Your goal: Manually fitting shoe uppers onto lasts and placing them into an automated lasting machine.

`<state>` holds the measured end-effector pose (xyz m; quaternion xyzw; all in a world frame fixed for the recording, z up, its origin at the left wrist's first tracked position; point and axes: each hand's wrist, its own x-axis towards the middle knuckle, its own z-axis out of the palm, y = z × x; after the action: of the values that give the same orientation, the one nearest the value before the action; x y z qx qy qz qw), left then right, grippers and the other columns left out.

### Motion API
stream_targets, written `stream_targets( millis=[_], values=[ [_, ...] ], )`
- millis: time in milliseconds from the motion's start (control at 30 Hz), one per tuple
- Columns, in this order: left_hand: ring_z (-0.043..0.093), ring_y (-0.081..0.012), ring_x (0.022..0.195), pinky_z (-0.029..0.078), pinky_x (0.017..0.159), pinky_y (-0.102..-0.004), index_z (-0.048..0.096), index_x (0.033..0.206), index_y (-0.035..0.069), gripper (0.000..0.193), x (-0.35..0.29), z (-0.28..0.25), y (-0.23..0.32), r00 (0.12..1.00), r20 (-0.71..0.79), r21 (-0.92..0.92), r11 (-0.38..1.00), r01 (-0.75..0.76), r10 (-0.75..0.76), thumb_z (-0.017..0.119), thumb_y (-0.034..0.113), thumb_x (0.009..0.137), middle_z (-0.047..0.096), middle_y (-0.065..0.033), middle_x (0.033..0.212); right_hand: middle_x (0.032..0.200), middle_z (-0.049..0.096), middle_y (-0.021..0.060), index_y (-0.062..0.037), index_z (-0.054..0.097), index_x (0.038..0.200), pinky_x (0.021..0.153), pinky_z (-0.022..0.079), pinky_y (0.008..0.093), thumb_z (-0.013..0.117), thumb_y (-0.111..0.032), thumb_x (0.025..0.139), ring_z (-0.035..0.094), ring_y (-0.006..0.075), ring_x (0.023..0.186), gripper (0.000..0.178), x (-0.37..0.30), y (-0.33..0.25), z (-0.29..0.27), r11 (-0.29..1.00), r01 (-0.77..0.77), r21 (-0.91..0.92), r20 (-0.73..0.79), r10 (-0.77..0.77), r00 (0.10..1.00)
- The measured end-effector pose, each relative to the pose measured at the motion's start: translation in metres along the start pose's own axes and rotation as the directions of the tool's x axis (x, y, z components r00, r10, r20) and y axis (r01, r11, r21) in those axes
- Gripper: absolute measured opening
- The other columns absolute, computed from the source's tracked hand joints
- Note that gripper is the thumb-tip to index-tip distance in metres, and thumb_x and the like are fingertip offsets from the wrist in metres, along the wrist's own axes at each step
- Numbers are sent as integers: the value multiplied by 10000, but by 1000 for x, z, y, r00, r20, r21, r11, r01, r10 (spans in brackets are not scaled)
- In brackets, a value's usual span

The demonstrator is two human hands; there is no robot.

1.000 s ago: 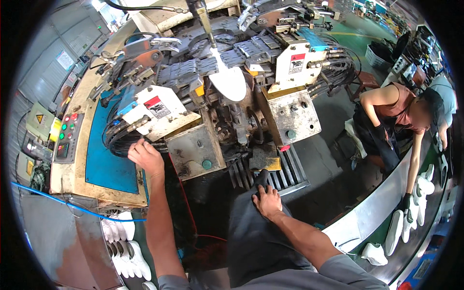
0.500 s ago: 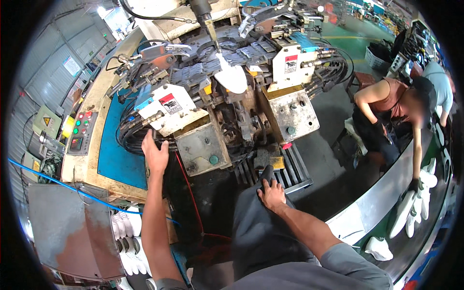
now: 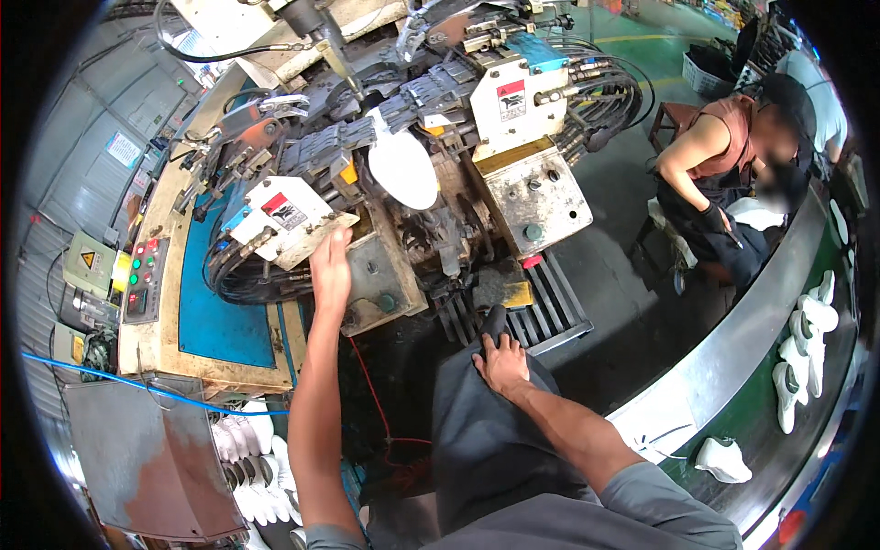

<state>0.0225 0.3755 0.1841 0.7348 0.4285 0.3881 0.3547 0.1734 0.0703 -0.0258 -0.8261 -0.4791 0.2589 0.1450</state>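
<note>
A white shoe upper sits toe-down in the middle of the large shoe-making machine, beneath its metal rod. My left hand is raised at the left metal control box, its fingers stretched up beside the lower edge of the cream side plate. Whether the fingertips touch the plate or box, I cannot tell. My right hand lies with fingers spread on the knee of my dark trousers and holds nothing.
A right-hand control box juts out above a slatted metal pedal stand. On the right runs a conveyor with several white shoes. A co-worker sits beyond it. White shoe uppers fill a rack at lower left.
My left hand has moved from the hoses up to the box and side plate. The view has shifted. The co-worker has drawn an arm back from the conveyor. My right hand stays on the knee.
</note>
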Motion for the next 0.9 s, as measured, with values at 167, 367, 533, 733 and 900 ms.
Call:
stream_targets(
  millis=[167, 367, 533, 733, 900],
  values=[
    [655, -338, 1387, 440, 1243, -504, 543, 1568, -18, 716, 64, 76, 37, 830, 432, -404, 747, 529, -354, 512, 571, 1161, 688, -210, 1500, 1500, 560, 243, -137, 527, 1621, 1126, 493, 590, 597, -507, 1088, 580, 461, 1338, 652, 9, 15, -4, 999, -26, 22, 1, 26, 1000],
    [625, -364, 1409, 476, 1215, -557, 518, 1595, 25, 725, 86, 123, 44, 770, 518, -647, 418, 638, -373, 565, 582, 1134, 651, -158, 1549, 1460, 584, 245, -136, 543, 1620, 1137, 491, 574, 589, -514, 1089, 577, 456, 1337, 653, 12, 14, -12, 998, -23, 64, -19, 24, 1000],
    [616, -378, 1416, 491, 1203, -559, 458, 1631, 2, 723, 54, 121, 59, 769, 494, -632, 440, 638, -406, 620, 494, 1127, 618, -214, 1569, 1504, 572, 248, -135, 549, 1620, 1161, 482, 566, 612, -519, 1078, 561, 463, 1377, 668, 5, 19, -7, 994, -14, 105, -12, 15, 1000],
    [618, -368, 1419, 511, 1189, -526, 391, 1648, -46, 723, -62, 55, 62, 760, 642, -678, 387, 625, -105, 601, 424, 1140, 582, -244, 1587, 1617, 560, 246, -14, 512, 1629, 1245, 432, 470, 714, -394, 1082, 562, 355, 1483, 696, 11, 37, -74, 625, 257, 737, -229, -127, 965],
    [609, -323, 1420, 518, 1177, -487, 338, 1672, -39, 796, -175, 24, 49, 709, 705, -669, 326, 667, -4, 647, 433, 1111, 570, -209, 1581, 1625, 532, 149, -64, 346, 1738, 1238, 416, 398, 706, -396, 1108, 515, 247, 1483, 798, -11, -69, -227, 150, 435, 888, -327, -459, 826]
  ],
)
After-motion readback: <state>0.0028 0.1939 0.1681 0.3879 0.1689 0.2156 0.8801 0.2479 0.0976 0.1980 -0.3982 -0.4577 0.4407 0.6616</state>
